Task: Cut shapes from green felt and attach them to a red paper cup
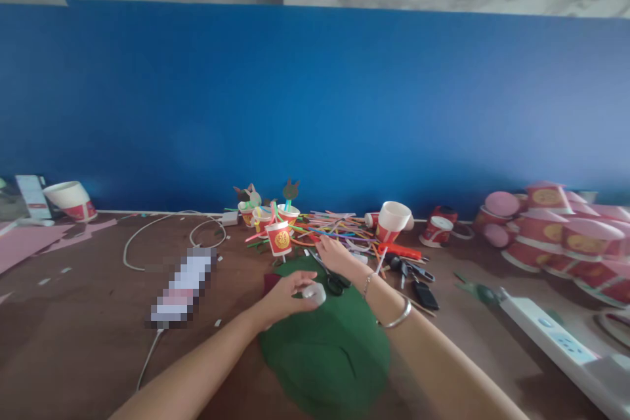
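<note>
My left hand [291,294] is closed around a small roll of clear tape [314,293], thumb and fingers gripping its edge. It is above a round green sheet [327,354] on the brown table. My right hand [337,257] reaches forward past the sheet, fingers stretched out beside a pile of coloured thin sticks or pipe cleaners [339,226]. Black-handled scissors [335,283] lie between my hands, partly covered by my right hand. Just ahead and left stands a red-and-white paper cup [279,238] with coloured strips fixed to it.
Paper cups with animal cutouts [291,190] stand at the back. Another cup [392,220], keys [403,269] and a red-orange tool [401,251] lie rightward. Many pink-topped cups [556,236] and a power strip [546,325] occupy the right. A phone [183,285] with cable lies left.
</note>
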`<state>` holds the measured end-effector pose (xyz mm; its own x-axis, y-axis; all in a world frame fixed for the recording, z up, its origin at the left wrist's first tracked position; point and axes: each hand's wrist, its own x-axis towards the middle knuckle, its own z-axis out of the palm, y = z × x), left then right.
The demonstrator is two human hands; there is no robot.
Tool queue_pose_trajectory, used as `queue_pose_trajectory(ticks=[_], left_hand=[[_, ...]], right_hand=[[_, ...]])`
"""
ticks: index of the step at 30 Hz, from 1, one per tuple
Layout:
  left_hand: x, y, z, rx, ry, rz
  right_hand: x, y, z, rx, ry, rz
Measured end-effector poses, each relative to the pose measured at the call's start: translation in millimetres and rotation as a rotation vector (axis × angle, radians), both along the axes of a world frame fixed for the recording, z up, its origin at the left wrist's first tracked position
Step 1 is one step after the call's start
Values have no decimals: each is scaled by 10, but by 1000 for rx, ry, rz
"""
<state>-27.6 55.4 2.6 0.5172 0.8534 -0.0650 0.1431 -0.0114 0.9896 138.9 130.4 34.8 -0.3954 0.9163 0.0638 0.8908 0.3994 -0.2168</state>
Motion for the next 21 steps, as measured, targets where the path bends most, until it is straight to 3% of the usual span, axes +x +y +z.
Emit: queue_pose_trajectory(ticks=[5, 14, 17, 21], left_hand=[[-47, 53, -17, -119, -249, 23], [-72, 18, -56, -82, -314, 67], [-32, -7, -90, 20, -246, 64], [-29, -88, -77, 313, -17, 67]], right_hand=[[4, -154, -100, -14, 241, -17], [-137, -302, -240, -20, 609, -18], [-153, -275, -291, -57, 631, -60], [-127, -296, -340, -77, 629, -126]])
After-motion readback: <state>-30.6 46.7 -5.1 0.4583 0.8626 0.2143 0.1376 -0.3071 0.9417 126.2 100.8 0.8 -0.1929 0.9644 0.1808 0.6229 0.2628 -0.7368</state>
